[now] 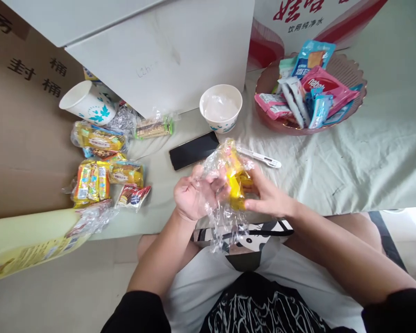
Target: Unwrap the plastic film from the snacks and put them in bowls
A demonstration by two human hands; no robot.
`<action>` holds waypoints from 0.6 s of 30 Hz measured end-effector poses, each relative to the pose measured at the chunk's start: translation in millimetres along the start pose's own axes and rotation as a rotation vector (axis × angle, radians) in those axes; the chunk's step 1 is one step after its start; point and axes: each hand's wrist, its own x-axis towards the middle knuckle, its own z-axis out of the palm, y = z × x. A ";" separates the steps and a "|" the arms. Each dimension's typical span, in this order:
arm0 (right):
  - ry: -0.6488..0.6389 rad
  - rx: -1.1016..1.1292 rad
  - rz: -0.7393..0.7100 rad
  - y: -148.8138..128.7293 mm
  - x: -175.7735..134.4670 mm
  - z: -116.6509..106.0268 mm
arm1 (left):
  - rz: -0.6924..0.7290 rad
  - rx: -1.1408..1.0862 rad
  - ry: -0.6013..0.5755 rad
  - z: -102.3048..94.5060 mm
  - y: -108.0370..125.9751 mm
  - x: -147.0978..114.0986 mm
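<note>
Cloth-covered, the table (333,185) has a white box (180,60) blocking its far side. Near the front edge, the right hand (268,194) grips a yellow packet (236,190); clear film (227,226) partly veils the left hand (193,198), whose hold I cannot tell, and one end of a white tool (263,157).

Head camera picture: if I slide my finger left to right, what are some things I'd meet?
Tilted paper cup → green-edged pack → black phone → yellow packet → pink basket.
</note>
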 end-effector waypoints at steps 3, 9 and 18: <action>-0.165 0.135 -0.053 -0.1 0.9 6.4 | -0.130 -0.268 -0.025 5.6 4.1 -1.4; -0.019 0.324 -0.083 11.5 9.8 20.8 | -0.362 -0.865 -0.080 20.8 23.7 0.0; 0.342 0.350 -0.023 6.0 4.1 -7.4 | -0.087 -1.071 0.226 -26.7 20.0 10.6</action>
